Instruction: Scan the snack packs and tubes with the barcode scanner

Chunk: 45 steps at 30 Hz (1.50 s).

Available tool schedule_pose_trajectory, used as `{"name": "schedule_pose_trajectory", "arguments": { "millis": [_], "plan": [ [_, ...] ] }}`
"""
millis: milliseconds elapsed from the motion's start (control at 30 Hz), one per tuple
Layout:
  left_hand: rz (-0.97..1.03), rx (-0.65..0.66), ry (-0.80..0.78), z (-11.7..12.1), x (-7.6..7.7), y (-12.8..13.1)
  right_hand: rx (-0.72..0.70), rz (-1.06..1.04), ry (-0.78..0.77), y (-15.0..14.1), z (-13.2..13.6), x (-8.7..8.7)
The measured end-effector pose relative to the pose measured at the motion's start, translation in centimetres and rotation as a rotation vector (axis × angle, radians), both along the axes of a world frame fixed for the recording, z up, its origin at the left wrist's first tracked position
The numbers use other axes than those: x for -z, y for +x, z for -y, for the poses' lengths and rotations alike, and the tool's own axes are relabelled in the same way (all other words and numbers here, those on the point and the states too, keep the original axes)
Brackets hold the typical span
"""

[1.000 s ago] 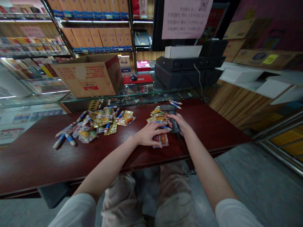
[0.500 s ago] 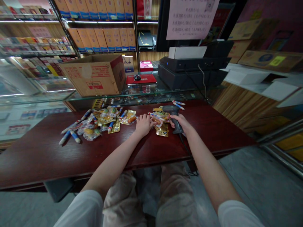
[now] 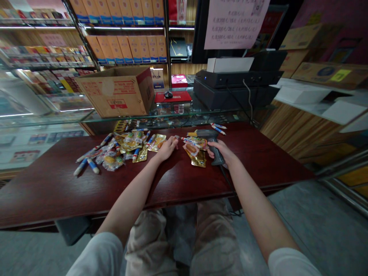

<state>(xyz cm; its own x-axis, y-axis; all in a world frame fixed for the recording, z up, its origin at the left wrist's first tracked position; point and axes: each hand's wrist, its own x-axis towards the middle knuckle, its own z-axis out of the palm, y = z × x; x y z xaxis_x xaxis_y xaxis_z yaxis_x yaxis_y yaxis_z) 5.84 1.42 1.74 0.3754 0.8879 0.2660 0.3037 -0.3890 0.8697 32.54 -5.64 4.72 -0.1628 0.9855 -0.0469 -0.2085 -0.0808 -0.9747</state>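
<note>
My right hand (image 3: 222, 151) is wrapped round the grip of a dark barcode scanner (image 3: 211, 136), whose head points left over a small pile. In that pile lie a clear-wrapped sausage snack (image 3: 191, 148), a gold snack packet (image 3: 199, 159) and a blue-and-white marker-like tube. My left hand (image 3: 168, 148) is closed, its fingertips pinching a small wrapped snack (image 3: 176, 137) that is mostly hidden. Just behind that hand is a gold-and-clear packet (image 3: 156, 142). Farther left spreads a larger heap of wrapped snacks (image 3: 129, 142) with several blue-and-white tubes (image 3: 93, 166).
Two tubes (image 3: 218, 128) lie at the back right of the dark red table (image 3: 120, 191). Behind it, a glass counter carries an open cardboard box (image 3: 115, 94), a mouse (image 3: 168, 94) and a black cash-register unit (image 3: 235, 92). The scanner's cable hangs over the front edge.
My left hand has moved left, off the small pile, uncovering the wrapped sausage snack there, and now pinches a small wrapped snack. My right hand holds the scanner in nearly the same place.
</note>
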Motion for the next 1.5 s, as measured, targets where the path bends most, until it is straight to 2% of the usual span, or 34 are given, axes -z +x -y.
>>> {"name": "schedule_pose_trajectory", "arguments": {
  "millis": [100,167,267,300,367,500,600,833,1067,1233,1300,1433,1500],
  "plan": [
    [0.414,0.065,-0.374,0.3,-0.5,0.4,-0.117,-0.003,0.014,-0.1,0.3,-0.3],
    [0.566,0.135,-0.581,0.5,-1.0,0.3,-0.191,-0.002,0.016,-0.3,0.6,-0.5],
    [0.681,0.181,-0.712,0.6,-1.2,0.2,-0.249,0.005,0.020,-0.5,0.9,-0.6],
    [0.674,0.182,-0.703,0.5,-1.1,0.2,-0.252,0.007,0.024,-0.6,0.9,-0.5],
    [0.572,0.155,-0.579,0.4,-0.7,0.3,-0.252,0.008,0.031,-0.6,0.8,-0.2],
    [0.196,-0.026,-0.092,0.1,0.2,0.5,-0.241,0.005,0.042,-0.4,0.5,0.2],
    [-0.002,-0.133,0.099,0.0,0.4,0.4,-0.231,0.025,0.034,-0.4,0.6,0.1],
    [-0.307,-0.142,0.289,0.3,0.1,-0.2,-0.210,0.094,0.014,-1.0,1.1,-0.3],
    [-0.442,-0.113,0.368,0.0,0.7,0.0,-0.229,0.083,0.014,-1.2,1.2,-0.5],
    [-0.506,-0.091,0.431,0.6,-0.1,-0.1,-0.195,0.098,-0.020,-0.9,1.0,-0.3],
    [-0.579,-0.204,0.453,0.9,-0.7,-0.2,-0.178,0.094,-0.023,-0.8,0.9,-0.2],
    [-0.657,-0.590,0.406,0.9,-1.8,-1.8,-0.144,0.075,-0.002,-0.7,0.9,-0.4],
    [-0.689,-0.741,0.357,0.6,-2.0,-3.2,-0.109,0.052,0.007,-0.8,0.9,-0.6]
  ]
}}
